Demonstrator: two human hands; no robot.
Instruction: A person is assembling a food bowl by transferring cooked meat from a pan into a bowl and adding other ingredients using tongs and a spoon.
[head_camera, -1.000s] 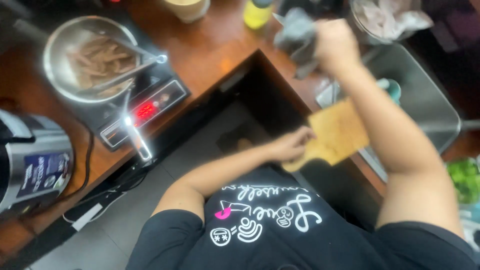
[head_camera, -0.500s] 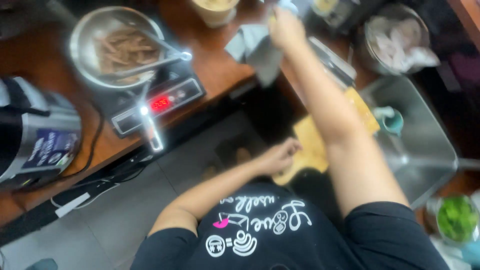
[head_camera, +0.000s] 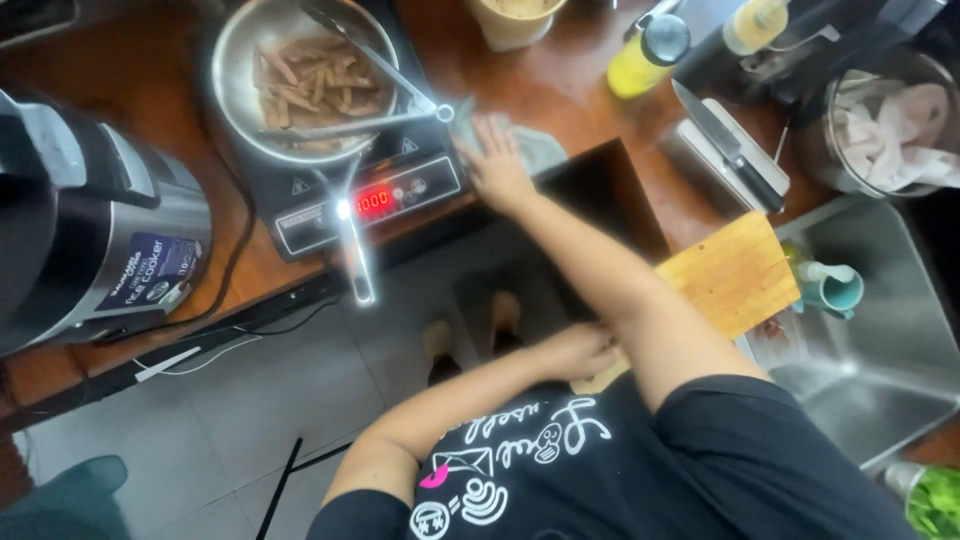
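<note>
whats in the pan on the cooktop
The pan holds brownish strips of food, with tongs lying across them. The strips and tongs cover most of the pan's bottom, so nothing beneath them can be seen.

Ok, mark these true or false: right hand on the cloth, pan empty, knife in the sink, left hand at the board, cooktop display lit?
1. The right hand lies flat on the grey cloth: true.
2. The pan is empty: false, it holds brownish strips, with tongs laid across them.
3. The knife is in the sink: false, it lies on the counter, above the board.
4. The left hand is at the end of the wooden board: true.
5. The cooktop display is lit red: true.
</note>
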